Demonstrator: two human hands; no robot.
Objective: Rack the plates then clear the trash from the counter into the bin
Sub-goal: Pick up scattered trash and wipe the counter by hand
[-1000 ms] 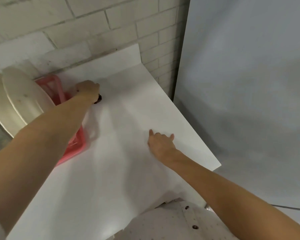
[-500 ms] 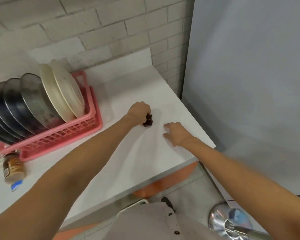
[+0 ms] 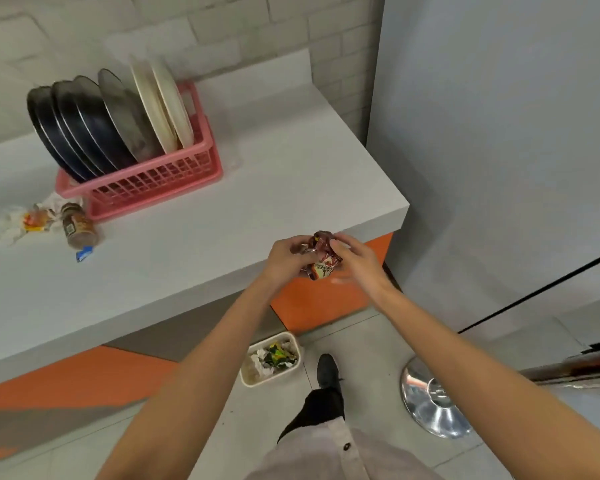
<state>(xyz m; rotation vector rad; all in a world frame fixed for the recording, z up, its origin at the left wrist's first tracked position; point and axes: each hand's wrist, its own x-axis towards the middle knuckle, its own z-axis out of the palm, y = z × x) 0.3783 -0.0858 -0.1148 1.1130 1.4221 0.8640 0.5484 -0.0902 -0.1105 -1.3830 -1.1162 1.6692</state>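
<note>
Red wrapper (image 3: pixel 322 255), left hand (image 3: pixel 284 259), right hand (image 3: pixel 358 264) gripping

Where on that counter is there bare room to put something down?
Free: the right end of the counter, between pink rack and grey wall, and the strip before the rack. Crowded: the rack's front-left corner, with jar, wrappers, blue scrap.

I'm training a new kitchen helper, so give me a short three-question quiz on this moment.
1. True or false: plates stand in the rack.
2. The wrapper is held by: A) one hand, B) both hands, C) neither hand.
3. Fill in: the bin stands on the ____, below the counter edge.
Key: 1 true; 2 B, the left hand and right hand both grip it; 3 floor.
</note>
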